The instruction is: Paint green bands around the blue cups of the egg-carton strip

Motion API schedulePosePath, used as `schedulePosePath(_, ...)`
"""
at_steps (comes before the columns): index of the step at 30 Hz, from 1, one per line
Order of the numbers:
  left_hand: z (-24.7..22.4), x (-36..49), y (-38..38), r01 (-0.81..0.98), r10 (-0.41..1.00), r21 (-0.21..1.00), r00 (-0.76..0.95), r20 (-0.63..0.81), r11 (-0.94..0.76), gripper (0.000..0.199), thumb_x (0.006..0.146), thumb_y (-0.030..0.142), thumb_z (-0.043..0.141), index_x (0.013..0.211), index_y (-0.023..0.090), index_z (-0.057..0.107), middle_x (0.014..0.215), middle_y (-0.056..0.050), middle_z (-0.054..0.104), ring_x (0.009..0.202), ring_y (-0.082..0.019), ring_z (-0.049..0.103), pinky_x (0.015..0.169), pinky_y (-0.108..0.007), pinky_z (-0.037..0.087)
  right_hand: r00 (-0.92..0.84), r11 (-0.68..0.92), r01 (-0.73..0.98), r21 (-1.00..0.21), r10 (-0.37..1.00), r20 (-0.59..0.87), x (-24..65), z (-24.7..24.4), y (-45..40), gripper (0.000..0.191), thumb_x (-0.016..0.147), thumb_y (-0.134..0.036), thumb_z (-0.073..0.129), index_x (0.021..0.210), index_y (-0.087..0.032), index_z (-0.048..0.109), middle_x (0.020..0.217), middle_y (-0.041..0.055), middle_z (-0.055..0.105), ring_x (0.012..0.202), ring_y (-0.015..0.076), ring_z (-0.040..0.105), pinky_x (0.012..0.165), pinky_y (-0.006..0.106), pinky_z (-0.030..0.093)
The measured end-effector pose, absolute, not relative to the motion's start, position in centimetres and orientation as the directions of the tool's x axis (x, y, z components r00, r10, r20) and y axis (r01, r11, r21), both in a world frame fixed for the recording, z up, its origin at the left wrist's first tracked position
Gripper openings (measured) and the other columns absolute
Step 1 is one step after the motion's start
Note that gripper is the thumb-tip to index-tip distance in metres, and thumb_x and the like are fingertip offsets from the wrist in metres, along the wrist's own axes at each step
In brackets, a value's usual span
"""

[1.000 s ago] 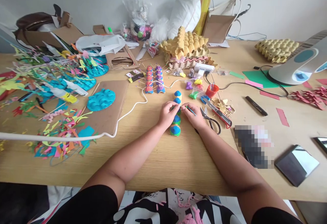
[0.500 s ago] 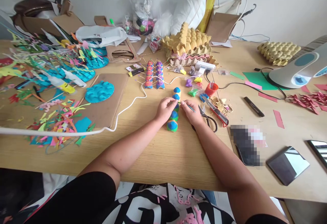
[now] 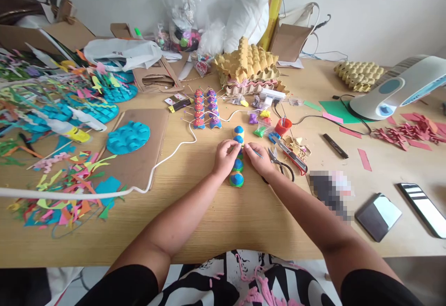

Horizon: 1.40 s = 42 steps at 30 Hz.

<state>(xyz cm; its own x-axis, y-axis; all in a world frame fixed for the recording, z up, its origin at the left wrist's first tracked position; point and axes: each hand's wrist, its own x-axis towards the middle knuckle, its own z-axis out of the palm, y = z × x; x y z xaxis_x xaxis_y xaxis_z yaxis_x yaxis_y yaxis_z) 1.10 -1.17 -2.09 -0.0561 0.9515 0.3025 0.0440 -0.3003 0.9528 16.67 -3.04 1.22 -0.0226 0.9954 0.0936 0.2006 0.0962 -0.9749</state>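
Observation:
A strip of blue, green and yellow egg-carton bumps (image 3: 236,179) lies lengthwise on the wooden table in front of me. My left hand (image 3: 226,156) is at its left side, thumb and fingertips pinched at the strip's middle; what they hold is too small to name. On the other side, my right hand (image 3: 258,157) is closed around a thin blue tool (image 3: 258,154), its fingertips close to the left ones. Behind the strip stand two finished-looking rows, one red and orange (image 3: 199,109), one purple and blue (image 3: 213,109), with thin sticks poking out.
Black scissors (image 3: 286,171) and a red cutter (image 3: 296,158) lie beside my right hand, near a red cup (image 3: 283,125). A white cable (image 3: 170,150) crosses the left side by cardboard (image 3: 139,162) and paper scraps. Phones lie at right; egg trays (image 3: 249,66) stand behind.
The camera view has shifted, moving the table items leftward in the picture. My hands stay at the strip, fingertips still close together.

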Motion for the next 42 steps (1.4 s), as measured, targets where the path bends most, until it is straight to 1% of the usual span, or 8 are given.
schedulePosePath(3, -1.5, 0.9, -1.0, 0.001, 0.955, 0.960, -0.107, 0.278, -0.279, 0.028, 0.097, 0.052, 0.073, 0.092, 0.024, 0.075, 0.102, -0.006, 0.076, 0.103, -0.023, 0.071, 0.101, -0.039, 0.056, -0.054, 0.075, 0.187, -0.980, 0.996, 0.066, 16.1, 2.2, -2.3, 0.071, 0.083, -0.092, 0.067, 0.071, -0.022, 0.068, 0.069, 0.0003, 0.062, 0.069, 0.0153, 0.052, 0.068, 0.031, 0.044)
schedulePosePath(7, -0.3, 0.2, 0.0, 0.092, 0.936, 0.940, -0.100, 0.338, -0.330, 0.025, 0.098, 0.048, 0.073, 0.091, 0.024, 0.075, 0.100, -0.006, 0.077, 0.104, -0.023, 0.071, 0.101, -0.039, 0.054, -0.068, 0.073, 0.135, -0.988, 0.996, 0.064, 15.6, 2.9, -1.5, 0.071, 0.081, -0.093, 0.069, 0.072, -0.022, 0.068, 0.073, 0.0007, 0.063, 0.074, 0.0163, 0.056, 0.075, 0.032, 0.048)
schedulePosePath(15, 0.3, -0.3, 1.0, 0.222, 0.819, 0.790, 0.096, 0.566, -0.572, 0.015, 0.101, 0.037, 0.073, 0.092, 0.025, 0.077, 0.100, -0.006, 0.080, 0.106, -0.024, 0.073, 0.103, -0.044, 0.055, -0.023, 0.087, 0.071, -0.994, 0.996, 0.085, 16.8, 1.6, -1.7, 0.066, 0.083, -0.088, 0.072, 0.076, -0.023, 0.069, 0.073, 0.0011, 0.064, 0.072, 0.0165, 0.052, 0.070, 0.031, 0.047)
schedulePosePath(20, -1.1, -0.2, 1.6, 0.233, 0.818, 0.786, 0.106, 0.565, -0.573, 0.021, 0.104, 0.043, 0.070, 0.096, 0.026, 0.078, 0.102, -0.007, 0.079, 0.107, -0.024, 0.073, 0.104, -0.044, 0.058, -0.061, 0.090, 0.040, -0.995, 0.994, 0.087, 17.1, 1.2, -1.4, 0.065, 0.086, -0.086, 0.072, 0.073, -0.022, 0.068, 0.074, 0.0009, 0.065, 0.074, 0.0164, 0.056, 0.076, 0.032, 0.050)
schedulePosePath(27, -1.2, -0.7, 1.9, 0.208, 0.856, 0.830, 0.149, 0.496, -0.517, 0.024, 0.103, 0.049, 0.073, 0.097, 0.027, 0.081, 0.106, -0.008, 0.079, 0.113, -0.025, 0.072, 0.108, -0.046, 0.058, -0.064, 0.059, 0.025, -0.998, 0.996, 0.057, 17.0, 1.2, -1.6, 0.057, 0.089, -0.079, 0.074, 0.080, -0.023, 0.070, 0.080, 0.0005, 0.067, 0.080, 0.0177, 0.058, 0.081, 0.032, 0.051)
schedulePosePath(33, -1.0, -0.7, 1.8, 0.212, 0.824, 0.796, 0.158, 0.544, -0.567, 0.018, 0.102, 0.044, 0.075, 0.099, 0.028, 0.082, 0.106, -0.007, 0.079, 0.115, -0.026, 0.071, 0.111, -0.046, 0.055, -0.035, 0.077, 0.030, -0.997, 0.996, 0.076, 17.0, 1.3, -1.6, 0.053, 0.088, -0.076, 0.077, 0.087, -0.024, 0.072, 0.085, 0.0003, 0.068, 0.084, 0.0178, 0.058, 0.086, 0.032, 0.050)
schedulePosePath(39, -1.1, -0.6, 2.0, 0.209, 0.807, 0.780, 0.180, 0.563, -0.590, 0.019, 0.099, 0.043, 0.079, 0.109, 0.027, 0.080, 0.112, -0.008, 0.079, 0.118, -0.026, 0.071, 0.113, -0.045, 0.054, -0.003, 0.050, -0.028, -0.998, 0.999, 0.050, 17.2, 1.0, -1.4, 0.051, 0.085, -0.073, 0.081, 0.086, -0.024, 0.073, 0.082, -0.0006, 0.065, 0.081, 0.0173, 0.055, 0.082, 0.031, 0.047)
schedulePosePath(42, -1.2, -0.5, 2.1, 0.210, 0.804, 0.776, 0.181, 0.567, -0.595, 0.014, 0.100, 0.040, 0.078, 0.105, 0.027, 0.081, 0.108, -0.007, 0.079, 0.116, -0.025, 0.071, 0.112, -0.045, 0.055, 0.006, 0.044, -0.025, -0.999, 0.999, 0.044, 17.4, 0.9, -1.3, 0.048, 0.084, -0.071, 0.083, 0.087, -0.024, 0.073, 0.085, 0.0001, 0.067, 0.083, 0.0182, 0.057, 0.084, 0.032, 0.048)
